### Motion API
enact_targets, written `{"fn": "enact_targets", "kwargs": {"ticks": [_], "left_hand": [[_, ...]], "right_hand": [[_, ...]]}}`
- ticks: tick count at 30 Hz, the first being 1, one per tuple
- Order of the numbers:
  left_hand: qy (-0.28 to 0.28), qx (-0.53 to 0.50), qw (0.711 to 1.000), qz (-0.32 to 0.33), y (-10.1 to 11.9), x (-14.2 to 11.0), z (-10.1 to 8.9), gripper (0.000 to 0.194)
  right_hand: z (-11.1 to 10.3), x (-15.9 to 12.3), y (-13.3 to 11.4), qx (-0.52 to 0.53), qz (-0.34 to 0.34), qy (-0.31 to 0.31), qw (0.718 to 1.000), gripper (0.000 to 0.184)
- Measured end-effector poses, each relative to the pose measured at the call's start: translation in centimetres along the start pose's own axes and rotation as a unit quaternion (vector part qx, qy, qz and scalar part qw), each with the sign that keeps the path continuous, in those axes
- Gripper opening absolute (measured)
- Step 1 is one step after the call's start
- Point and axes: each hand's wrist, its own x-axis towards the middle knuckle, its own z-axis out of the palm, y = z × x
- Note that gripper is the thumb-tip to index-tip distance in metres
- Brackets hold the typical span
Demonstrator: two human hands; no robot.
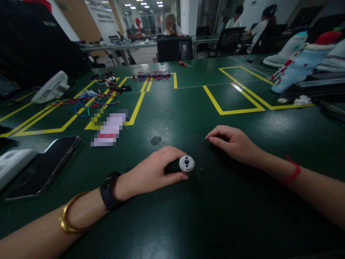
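My left hand [153, 171] grips a small silver cylinder [187, 164], which looks like a small motor, between thumb and fingers. Its round end face points up and shows a dark centre and two small holes. Just right of the cylinder, a tiny dark ring-shaped part [201, 169] lies on the green table [172, 223]. Farther right, my right hand [233, 143] rests on the tabletop with its thumb and fingertips brought together. Whether anything sits between those fingertips is too small to make out.
On the left lie a phone [44, 167], a white power strip [16, 163], a blurred card [110, 129] and loose wires [88, 102]. Farther back are a wire bundle [152, 75] and a screwdriver [184, 64]. A blue snowman-like figure [292, 68] stands at right. Yellow tape [223, 112] marks the table.
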Motion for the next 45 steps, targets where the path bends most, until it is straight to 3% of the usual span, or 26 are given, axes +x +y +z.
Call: {"fn": "enact_targets", "kwargs": {"ticks": [4,6,9,12,17,22,29,36,43,45], "left_hand": [[0.001,0.002,1.000,-0.001,0.0,0.0,0.0,0.032],[0.002,0.003,1.000,-0.002,0.0,0.1,0.0,0.032],[0.003,0.002,1.000,-0.004,0.0,0.2,0.0,0.031],[0.002,-0.001,1.000,-0.004,0.1,0.2,0.0,0.031],[0.001,0.000,1.000,0.000,0.1,0.2,0.0,0.026],[0.006,0.012,1.000,-0.005,0.0,0.2,0.1,0.026],[0.003,0.007,1.000,0.002,0.1,0.2,0.2,0.027],[0.007,-0.001,1.000,-0.003,0.3,0.2,0.1,0.026],[0.012,-0.013,1.000,0.004,0.2,0.3,0.0,0.030],[0.009,-0.024,1.000,0.000,0.2,0.4,-0.2,0.032]], "right_hand": [[0.0,-0.7,-1.6,-0.091,-0.083,-0.064,0.990,0.014],[0.0,-1.3,-2.5,-0.100,-0.112,-0.131,0.980,0.015],[0.4,-1.9,-3.5,-0.112,-0.135,-0.162,0.971,0.016],[1.0,-2.0,-3.8,-0.090,-0.135,-0.131,0.978,0.010],[1.8,-1.7,-5.0,0.008,-0.133,-0.002,0.991,0.013],[2.2,-1.8,-6.4,-0.013,-0.163,0.000,0.987,0.011],[2.3,-2.3,-6.6,-0.044,-0.180,0.002,0.983,0.019],[1.6,-1.9,-5.7,0.107,-0.114,-0.014,0.988,0.010],[1.1,-0.3,-1.9,0.198,0.034,0.033,0.979,0.021],[1.1,-0.1,-1.3,0.202,0.049,0.040,0.977,0.023]]}}
